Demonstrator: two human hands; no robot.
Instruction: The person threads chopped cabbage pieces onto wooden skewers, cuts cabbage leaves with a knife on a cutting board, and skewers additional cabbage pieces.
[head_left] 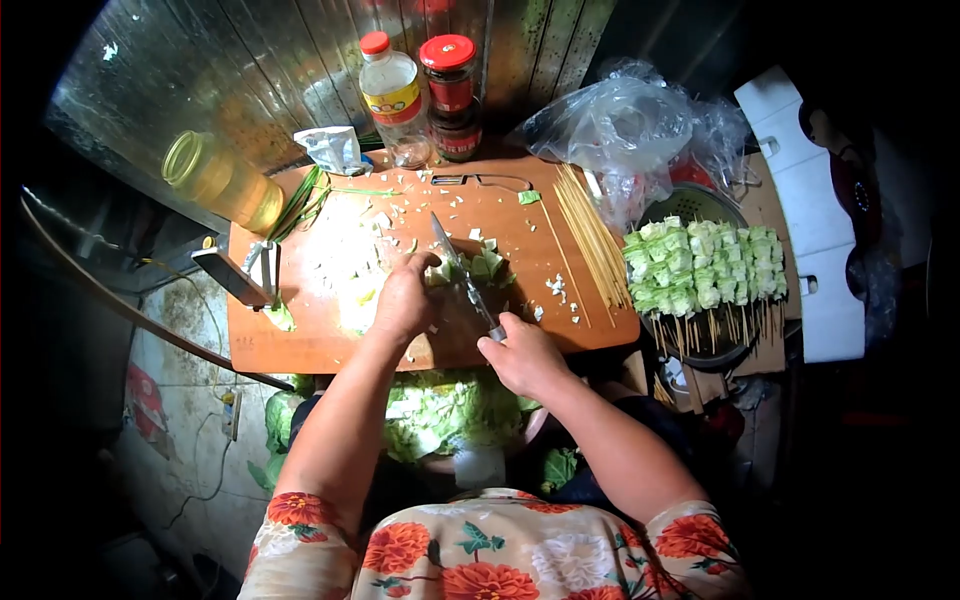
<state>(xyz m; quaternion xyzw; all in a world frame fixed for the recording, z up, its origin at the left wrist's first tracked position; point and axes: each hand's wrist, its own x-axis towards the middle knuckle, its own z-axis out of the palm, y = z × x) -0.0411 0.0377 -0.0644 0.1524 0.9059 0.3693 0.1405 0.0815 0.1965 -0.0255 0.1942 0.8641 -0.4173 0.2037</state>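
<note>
My right hand (525, 357) is closed round the handle of a knife (462, 268), whose blade points up and away over the cutting board (330, 350). To the left of the blade, my left hand (402, 300) is closed, with its fingers curled on a piece of cabbage (440, 270). Cut cabbage pieces (486, 264) lie just right of the blade, some touching it. Small pale scraps are scattered over the board. Below its front edge, a heap of cabbage leaves (450, 410) sits in a container, mostly hidden by my forearms and the board.
Bare wooden skewers (590, 240) lie at the board's right. Beyond them, cabbage skewers (705, 270) rest on a dark pan. A bottle (392, 100), red-lidded jars (450, 85) and a plastic bag (630, 125) stand behind. A jar of yellow liquid (225, 185) and a phone (232, 275) are left.
</note>
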